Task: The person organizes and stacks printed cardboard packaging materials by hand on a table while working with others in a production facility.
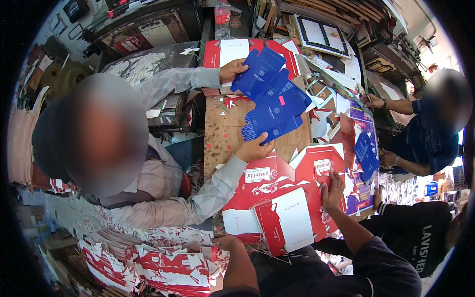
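My right hand lies on red-and-white printed carton sheets, its fingers apart and touching the top one. At the near left corner of the table is my left hand, next to the stack; its fingers are mostly hidden. Between my arms, a red-and-white folded carton piece rests on the sheets. Across from it, a co-worker on the left holds a blue die-cut carton blank in both hands above the wooden table.
More red-and-white cartons are piled at the far end near a plastic bottle. Paper offcuts litter the right side. Another blue blank lies by a second co-worker. Waste sheets are heaped at lower left.
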`<state>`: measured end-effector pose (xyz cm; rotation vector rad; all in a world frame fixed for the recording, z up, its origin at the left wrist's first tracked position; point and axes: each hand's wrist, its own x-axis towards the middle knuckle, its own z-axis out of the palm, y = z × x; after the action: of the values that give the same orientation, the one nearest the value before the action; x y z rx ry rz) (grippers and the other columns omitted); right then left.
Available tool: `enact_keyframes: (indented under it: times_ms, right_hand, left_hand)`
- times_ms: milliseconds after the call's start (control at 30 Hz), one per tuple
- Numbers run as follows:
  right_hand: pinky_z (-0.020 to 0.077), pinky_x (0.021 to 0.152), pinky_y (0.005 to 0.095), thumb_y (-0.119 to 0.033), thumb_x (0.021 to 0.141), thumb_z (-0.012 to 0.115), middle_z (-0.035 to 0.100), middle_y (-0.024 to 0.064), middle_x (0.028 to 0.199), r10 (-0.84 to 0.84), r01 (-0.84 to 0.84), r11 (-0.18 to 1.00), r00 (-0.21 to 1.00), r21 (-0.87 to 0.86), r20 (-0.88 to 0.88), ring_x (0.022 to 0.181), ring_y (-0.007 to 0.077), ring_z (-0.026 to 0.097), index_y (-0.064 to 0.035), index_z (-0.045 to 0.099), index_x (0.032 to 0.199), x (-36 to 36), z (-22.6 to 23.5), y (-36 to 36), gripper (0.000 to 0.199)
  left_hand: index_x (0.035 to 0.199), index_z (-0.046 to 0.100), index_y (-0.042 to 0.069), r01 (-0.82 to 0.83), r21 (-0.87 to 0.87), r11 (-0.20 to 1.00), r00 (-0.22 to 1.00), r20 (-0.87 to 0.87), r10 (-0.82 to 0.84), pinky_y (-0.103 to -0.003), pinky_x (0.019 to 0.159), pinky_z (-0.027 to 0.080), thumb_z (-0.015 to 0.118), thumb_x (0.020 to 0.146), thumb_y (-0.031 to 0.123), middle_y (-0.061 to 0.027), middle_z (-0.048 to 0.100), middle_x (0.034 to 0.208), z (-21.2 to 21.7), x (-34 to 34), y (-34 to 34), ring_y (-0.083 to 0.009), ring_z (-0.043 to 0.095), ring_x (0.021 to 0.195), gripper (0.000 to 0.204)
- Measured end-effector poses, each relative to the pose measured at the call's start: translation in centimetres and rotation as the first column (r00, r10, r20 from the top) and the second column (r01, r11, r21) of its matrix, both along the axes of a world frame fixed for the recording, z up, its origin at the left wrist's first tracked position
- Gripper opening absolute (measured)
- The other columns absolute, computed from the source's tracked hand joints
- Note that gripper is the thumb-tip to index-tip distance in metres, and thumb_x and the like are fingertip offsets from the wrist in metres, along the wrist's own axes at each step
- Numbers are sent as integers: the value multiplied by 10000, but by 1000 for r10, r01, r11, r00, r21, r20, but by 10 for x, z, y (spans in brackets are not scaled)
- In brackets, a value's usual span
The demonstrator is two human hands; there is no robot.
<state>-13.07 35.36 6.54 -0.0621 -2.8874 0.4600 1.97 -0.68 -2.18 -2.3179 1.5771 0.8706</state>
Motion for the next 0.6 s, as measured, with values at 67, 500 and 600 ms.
enact_keyframes:
  times_ms: [67,500,600]
  right_hand:
    - [273,1126,512,-325,952,554,458,192,1425,7,-7,1000,1000,11,-3,1331,386,399,-12,468,1391,-3,1,-2,546]
    - [268,1126,493,-349,990,497,447,205,1431,1,-3,999,1000,49,30,1327,396,382,18,450,1397,-6,0,-4,551]
    - [267,1128,499,-354,979,505,438,199,1440,-12,9,999,999,52,44,1334,394,379,0,440,1411,-5,-3,-2,563]
  left_hand:
    - [1500,225,70,138,36,990,986,90,-141,-562,927,550,226,1068,393,-338,595,1234,-8,2,-1,-474,624,1118,540]
    - [1276,526,-148,-441,54,896,878,-179,443,-590,1010,458,178,985,678,-355,587,1252,-9,-4,-6,-509,592,1140,942]
    - [1279,524,-145,-518,63,853,831,-199,519,-583,1019,455,179,994,663,-354,574,1274,-6,-8,-6,-509,587,1149,924]
